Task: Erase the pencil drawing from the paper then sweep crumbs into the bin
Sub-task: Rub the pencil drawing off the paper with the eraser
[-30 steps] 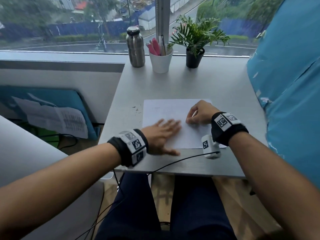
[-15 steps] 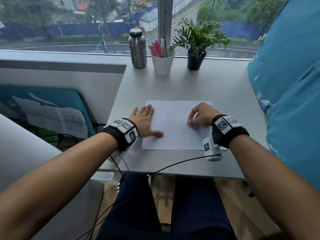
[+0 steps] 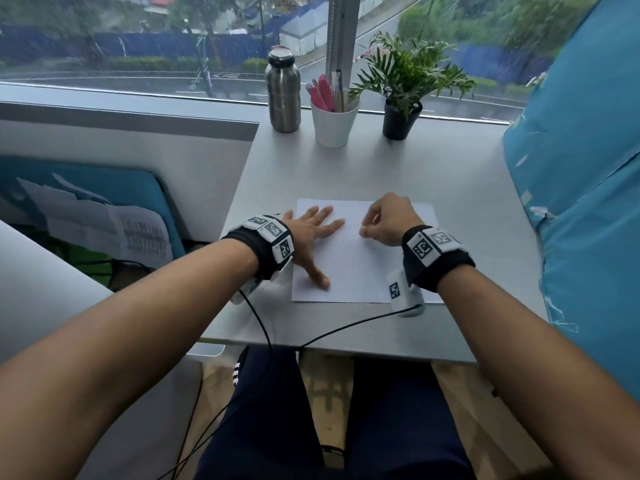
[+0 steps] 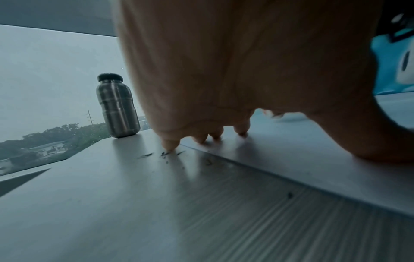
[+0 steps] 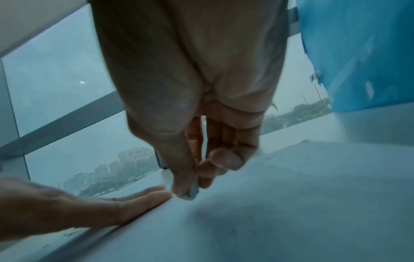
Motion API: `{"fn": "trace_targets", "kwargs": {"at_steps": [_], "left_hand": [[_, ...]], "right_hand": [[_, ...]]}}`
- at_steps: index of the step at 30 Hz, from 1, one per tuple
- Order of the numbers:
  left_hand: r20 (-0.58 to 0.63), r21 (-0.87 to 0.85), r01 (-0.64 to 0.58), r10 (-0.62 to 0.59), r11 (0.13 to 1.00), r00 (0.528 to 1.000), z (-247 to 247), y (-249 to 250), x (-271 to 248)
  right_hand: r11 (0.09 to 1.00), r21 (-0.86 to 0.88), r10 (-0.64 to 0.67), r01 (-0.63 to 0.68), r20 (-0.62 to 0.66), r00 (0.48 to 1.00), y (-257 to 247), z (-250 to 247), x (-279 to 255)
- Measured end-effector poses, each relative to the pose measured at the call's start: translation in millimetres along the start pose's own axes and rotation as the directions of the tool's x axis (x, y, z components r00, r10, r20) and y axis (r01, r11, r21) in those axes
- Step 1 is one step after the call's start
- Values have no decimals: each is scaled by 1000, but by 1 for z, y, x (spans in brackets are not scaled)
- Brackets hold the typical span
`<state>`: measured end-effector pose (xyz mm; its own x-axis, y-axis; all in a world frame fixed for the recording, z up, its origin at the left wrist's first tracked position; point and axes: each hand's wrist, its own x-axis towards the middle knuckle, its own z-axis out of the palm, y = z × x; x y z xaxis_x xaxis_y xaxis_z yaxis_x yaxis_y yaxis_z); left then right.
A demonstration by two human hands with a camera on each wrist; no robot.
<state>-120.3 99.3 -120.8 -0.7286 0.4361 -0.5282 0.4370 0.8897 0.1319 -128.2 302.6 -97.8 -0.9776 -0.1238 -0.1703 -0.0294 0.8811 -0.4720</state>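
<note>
A white sheet of paper lies on the grey desk near its front edge. My left hand lies flat with straight fingers across the paper's left edge, thumb spread toward me. In the left wrist view the left fingertips touch the surface beside dark eraser crumbs on the desk just off the paper. My right hand is curled over the paper's upper middle. In the right wrist view it pinches a small grey eraser between thumb and fingers, tip down on the paper.
At the back of the desk stand a steel bottle, a white cup of pens and a potted plant. A blue cushion borders the right side. Cables run off the front edge. No bin is in view.
My left hand swept left from the paper's middle to beyond its left edge, then shifted back slightly onto the edge. The right hand stayed on the paper, shifting a little.
</note>
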Motion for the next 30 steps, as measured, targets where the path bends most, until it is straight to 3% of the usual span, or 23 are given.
{"fn": "trace_targets", "kwargs": {"at_steps": [6,10,13,15,18,20,23,25,28,30], "left_hand": [[22,12,38,-38,999,999,-1,4,4],[20,31,52,-53,998,998,-1,6,5],[10,7,55,-55,998,998,-1,8,4],[6,10,69,-69,998,998,0,10,4],[-3,22,89,-89,996,996,5,11,7],[-9,9,87,-87,996,996,5,11,6],[-35,-38,97,-98,995,995,4,13,7],[-33,-44,108,-109,993,993,3,15,7],[-29,-29,118,-119,993,992,4,16,7],[-21,-34,115,-115,993,993,3,17,6]], "right_hand": [[999,-14,-39,38,-117,992,-20,26,7],[979,-78,-184,187,43,982,-25,34,-15],[999,5,-45,45,-24,999,-14,9,5],[999,17,-39,40,-86,996,-15,11,6],[985,-34,-169,170,30,985,-29,33,-20],[983,-35,-174,179,106,979,-24,25,-20],[999,2,-38,38,-16,999,-10,4,4],[998,-17,-55,54,-60,997,-10,10,1],[978,-47,-199,204,102,975,-21,28,-21],[989,-50,-130,136,113,985,-14,14,-11]]}}
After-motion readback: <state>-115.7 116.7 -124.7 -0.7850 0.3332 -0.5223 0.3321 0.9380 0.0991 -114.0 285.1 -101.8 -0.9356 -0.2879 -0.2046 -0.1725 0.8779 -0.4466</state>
